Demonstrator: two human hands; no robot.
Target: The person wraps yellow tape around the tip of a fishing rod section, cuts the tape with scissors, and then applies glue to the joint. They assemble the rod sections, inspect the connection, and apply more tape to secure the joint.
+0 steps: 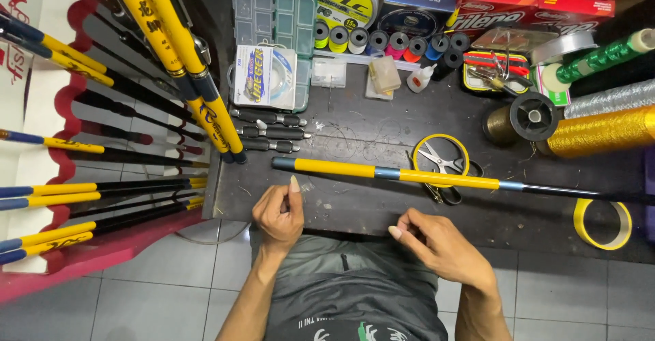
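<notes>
Left hand: the left hand (278,212) hovered over the near edge of the bench (355,201), fingers curled, thumb and forefinger pinched together; whatever it pinched was too thin to make out.
Right hand: the right hand (437,244) hung just off the bench edge, fingers loosely curled, thumb tip against the forefinger; I could not tell whether it gripped anything.
Rod: a yellow and black rod (409,175) lay flat across the bench, just beyond both hands and touching neither, its butt end just past the left thumb.
Scissors: scissors (440,167) lay beyond the right hand, partly under the rod, inside a yellow ring (417,146).
Tape: a yellow tape roll (602,222) lay well to the right of the right hand.
Handles: three black handles (269,131) lay beyond the left hand, past the rod.
Rods at left: more yellow and black rods (181,54) leaned well left of the left hand.
Far side: a clear tackle box (273,23) and thread spools (382,40) stood well beyond both hands.
</notes>
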